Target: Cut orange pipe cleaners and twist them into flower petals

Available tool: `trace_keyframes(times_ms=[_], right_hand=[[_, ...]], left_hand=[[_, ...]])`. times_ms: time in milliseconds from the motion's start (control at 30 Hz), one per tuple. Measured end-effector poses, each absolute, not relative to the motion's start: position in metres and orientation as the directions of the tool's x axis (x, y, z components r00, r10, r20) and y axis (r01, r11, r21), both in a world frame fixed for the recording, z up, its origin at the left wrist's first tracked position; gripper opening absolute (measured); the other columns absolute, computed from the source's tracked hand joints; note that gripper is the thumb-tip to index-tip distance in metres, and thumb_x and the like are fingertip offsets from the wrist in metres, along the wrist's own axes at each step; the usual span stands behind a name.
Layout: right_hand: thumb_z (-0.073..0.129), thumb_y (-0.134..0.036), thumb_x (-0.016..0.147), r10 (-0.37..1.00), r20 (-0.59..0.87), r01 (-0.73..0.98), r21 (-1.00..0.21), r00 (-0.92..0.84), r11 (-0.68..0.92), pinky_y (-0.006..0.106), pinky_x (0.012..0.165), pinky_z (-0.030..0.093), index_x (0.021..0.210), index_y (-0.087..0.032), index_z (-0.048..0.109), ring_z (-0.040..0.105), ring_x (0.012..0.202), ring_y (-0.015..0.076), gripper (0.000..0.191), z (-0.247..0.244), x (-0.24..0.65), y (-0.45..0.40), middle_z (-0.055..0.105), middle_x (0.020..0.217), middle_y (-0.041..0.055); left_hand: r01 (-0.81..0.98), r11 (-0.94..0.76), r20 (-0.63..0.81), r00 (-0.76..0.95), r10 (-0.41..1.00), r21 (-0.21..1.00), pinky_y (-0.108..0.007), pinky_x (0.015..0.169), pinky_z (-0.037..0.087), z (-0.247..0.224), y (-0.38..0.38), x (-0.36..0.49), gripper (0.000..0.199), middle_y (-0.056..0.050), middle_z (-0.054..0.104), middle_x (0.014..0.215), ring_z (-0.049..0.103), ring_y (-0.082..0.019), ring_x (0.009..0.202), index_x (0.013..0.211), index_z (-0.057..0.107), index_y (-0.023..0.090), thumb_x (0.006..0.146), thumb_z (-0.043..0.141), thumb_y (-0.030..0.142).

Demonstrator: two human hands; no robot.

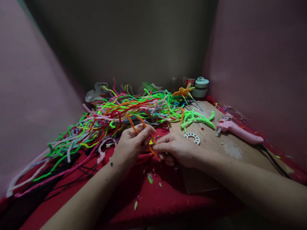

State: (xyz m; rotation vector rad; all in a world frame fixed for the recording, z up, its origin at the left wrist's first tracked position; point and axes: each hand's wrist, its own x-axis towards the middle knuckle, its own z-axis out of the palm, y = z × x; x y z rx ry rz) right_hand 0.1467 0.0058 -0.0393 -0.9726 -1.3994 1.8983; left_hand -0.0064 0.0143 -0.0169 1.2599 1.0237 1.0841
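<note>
Between my two hands is a bent orange pipe cleaner (pixel 142 120), its two ends sticking up past my left fingers. My left hand (pixel 134 140) is closed around its middle. The fingertips of my right hand (pixel 175 148) pinch the lower part, close to the left thumb. Behind the hands spreads a big tangled heap of pipe cleaners (pixel 134 107) in green, pink, red, yellow and white. Just past my right hand lies a white disc with holes (pixel 192 138). Some of the fingers are hidden behind the hands.
A brown board (pixel 232 153) on the red cloth (pixel 153 204) carries a pink glue gun (pixel 242 131) with a black cord and bent green pipe cleaners (pixel 199 118). Orange and yellow flowers (pixel 184 92) and a pale blue container (pixel 201 86) stand behind. Walls rise on both sides.
</note>
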Motion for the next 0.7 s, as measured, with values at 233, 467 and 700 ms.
trace_keyframes(times_ms=[233, 467, 700], right_hand=[[0.06, -0.034, 0.081, 0.817, -0.177, 0.027, -0.981, -0.549, -0.194, 0.02, 0.035, 0.021, 0.06, -0.016, 0.055, 0.034, 0.034, 0.0051, 0.028, -0.042, 0.149, 0.007, 0.045, 0.043, -0.0047], [0.064, -0.029, 0.078, 0.744, -0.163, -0.221, -0.895, -0.648, -0.388, 0.018, 0.043, 0.041, 0.073, -0.012, 0.059, 0.054, 0.047, 0.0078, 0.018, -0.044, 0.146, 0.008, 0.063, 0.063, 0.0028], [0.054, -0.024, 0.085, 0.797, -0.232, -0.077, -0.942, -0.558, -0.328, 0.016, 0.033, 0.027, 0.071, -0.013, 0.06, 0.042, 0.035, 0.004, 0.019, -0.042, 0.144, 0.005, 0.051, 0.05, -0.0041]], left_hand=[[-0.169, 0.072, -0.035, 0.212, 0.977, 0.983, -0.015, 0.037, 0.021, -0.014, 0.017, -0.007, 0.031, 0.006, 0.04, 0.048, 0.029, -0.003, 0.037, 0.068, 0.056, 0.017, 0.072, 0.069, 0.045], [-0.152, -0.089, 0.109, 0.13, 0.986, 0.984, -0.019, 0.036, 0.026, -0.006, 0.012, -0.007, 0.027, 0.003, 0.045, 0.052, 0.034, -0.006, 0.041, 0.064, 0.061, 0.017, 0.073, 0.069, 0.041], [-0.121, -0.138, 0.137, -0.018, 0.99, 0.983, -0.016, 0.035, 0.025, -0.006, 0.013, -0.006, 0.021, 0.005, 0.043, 0.049, 0.034, -0.005, 0.039, 0.068, 0.058, 0.017, 0.082, 0.061, 0.033]])
